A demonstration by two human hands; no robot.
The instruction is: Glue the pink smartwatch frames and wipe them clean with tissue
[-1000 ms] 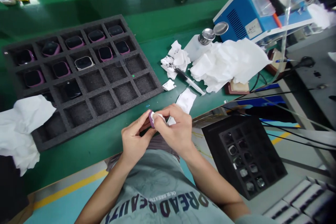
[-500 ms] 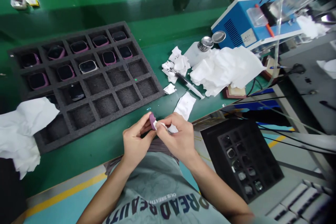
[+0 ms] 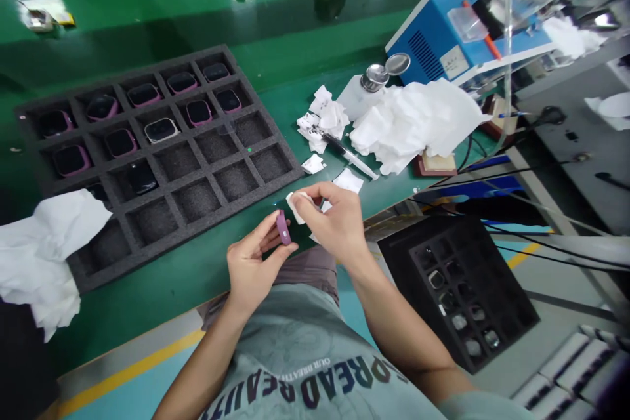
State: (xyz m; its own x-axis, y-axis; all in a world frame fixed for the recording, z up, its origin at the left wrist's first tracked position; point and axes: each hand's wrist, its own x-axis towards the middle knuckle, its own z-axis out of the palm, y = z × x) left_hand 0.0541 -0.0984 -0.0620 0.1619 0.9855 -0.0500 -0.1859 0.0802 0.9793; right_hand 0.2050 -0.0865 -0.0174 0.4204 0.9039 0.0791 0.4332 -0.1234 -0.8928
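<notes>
A purple smartwatch case [image 3: 283,228] is pinched on edge between the thumb and fingers of my left hand [image 3: 253,269], over the front edge of the bench. My right hand [image 3: 339,220] grips a folded white tissue [image 3: 296,207] just to the right of the case, apart from it. Beyond my hands lies a dark foam tray [image 3: 197,200], with several purple-framed watches, one pale-framed watch [image 3: 161,130] and a dark one [image 3: 142,177] in its compartments. Another piece of tissue [image 3: 348,180] lies flat behind my right hand.
A syringe [image 3: 350,156] rests beside crumpled, stained tissue [image 3: 325,119]. Behind it stand a metal pump bottle [image 3: 375,77], a large white cloth heap [image 3: 418,121] and a blue machine [image 3: 433,39]. White cloth [image 3: 44,256] covers the tray's left corner. A second foam tray [image 3: 506,295] sits lower right.
My right hand has drawn the tissue off the purple case and lifted it slightly up and away. My left hand still holds the case, whose side now shows more fully.
</notes>
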